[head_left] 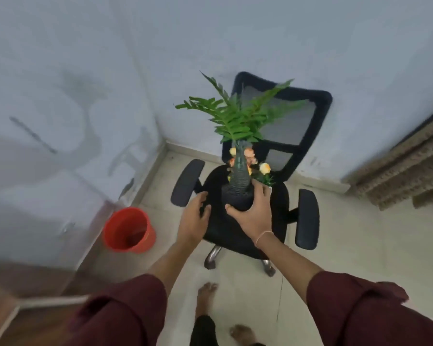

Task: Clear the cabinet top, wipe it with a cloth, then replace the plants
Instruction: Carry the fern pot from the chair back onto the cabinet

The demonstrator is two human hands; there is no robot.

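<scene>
A green fern-like plant with a ribbed dark trunk stands in a black pot over the seat of a black office chair. My right hand wraps around the pot's right side and front. My left hand hovers just left of the pot with fingers apart, holding nothing. Behind the pot, on the seat, sits a small bunch of orange and yellow flowers. The cabinet top shows only as a brown edge at the lower left, blurred.
A red bucket stands on the tiled floor left of the chair, beside the glossy white cabinet front. Chair armrests stick out either side. Stacked woven material lies at the right wall. My bare feet are below.
</scene>
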